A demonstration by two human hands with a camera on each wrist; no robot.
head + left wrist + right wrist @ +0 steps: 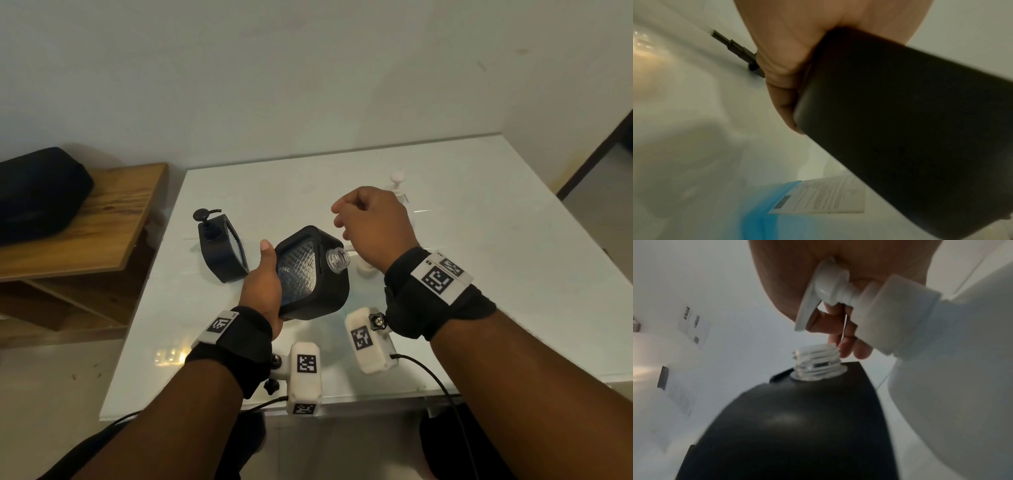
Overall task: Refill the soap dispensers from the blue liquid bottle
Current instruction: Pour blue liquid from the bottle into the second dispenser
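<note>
Dispenser with its pump on stood leftmost on the table; the left hand gripped a tilted, uncapped dispenser. Right hand hovered curled, seemingly empty, before a white pump bottle. Next, probably, fetching the blue liquid bottle.

Dim, greenish indoor light. Warm glare on glossy white glass table at 7 o'clock. Wrist views soft, motion-blurred; edges bowed by wide-angle lenses.

Black bag on wooden shelf; white wall.
</note>
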